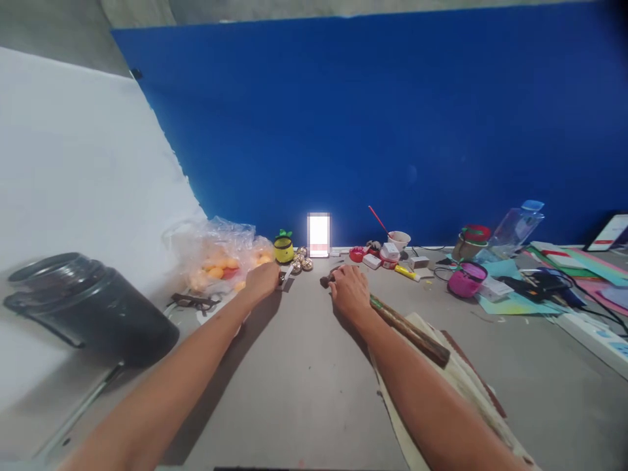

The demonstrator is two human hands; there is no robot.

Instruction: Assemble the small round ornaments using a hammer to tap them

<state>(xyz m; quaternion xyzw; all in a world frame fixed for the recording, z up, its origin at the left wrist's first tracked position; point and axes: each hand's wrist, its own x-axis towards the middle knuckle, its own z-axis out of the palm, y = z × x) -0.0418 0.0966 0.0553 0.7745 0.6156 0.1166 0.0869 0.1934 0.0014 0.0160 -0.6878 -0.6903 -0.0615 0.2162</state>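
Observation:
My right hand is closed around a hammer near its dark head, which pokes out at the hand's left. The brown wooden handle runs back to the right, over a cloth. My left hand is closed on a small thin pale thing whose tip shows at its right side; I cannot name it. Just beyond it lie several small round shiny brownish pieces. Both hands rest on the grey tabletop, a short way apart.
A clear plastic bag of orange fruit and a yellow toy sit at the left. A dark lamp head leans at far left. Right: pink pot, bowl with red stick, bottle, coloured papers, power strip. Blue backdrop behind.

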